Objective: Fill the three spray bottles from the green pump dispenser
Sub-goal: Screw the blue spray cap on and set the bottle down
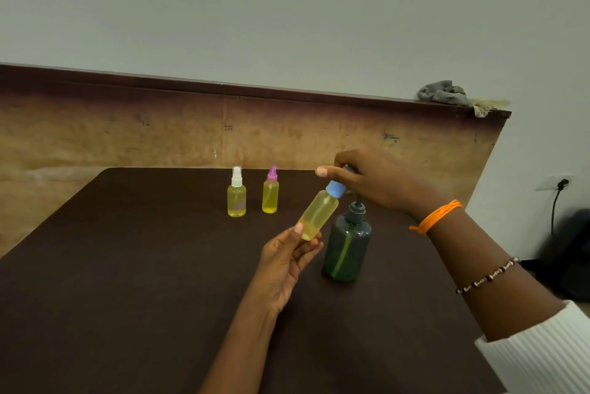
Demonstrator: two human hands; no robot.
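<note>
My left hand (289,258) holds the bottom of a tilted spray bottle (317,215) with yellow liquid and a blue cap (335,188). My right hand (373,181) grips the top of that blue cap, above the green pump dispenser (347,248), which stands on the dark table (143,282). Two more spray bottles of yellow liquid stand upright at the back: one with a white cap (236,192), one with a pink cap (270,191).
A worn wooden board (127,132) rises behind the table, with a grey rag (445,93) on its top right end. A black cable and plug (558,192) hang on the wall at right, above a dark bag.
</note>
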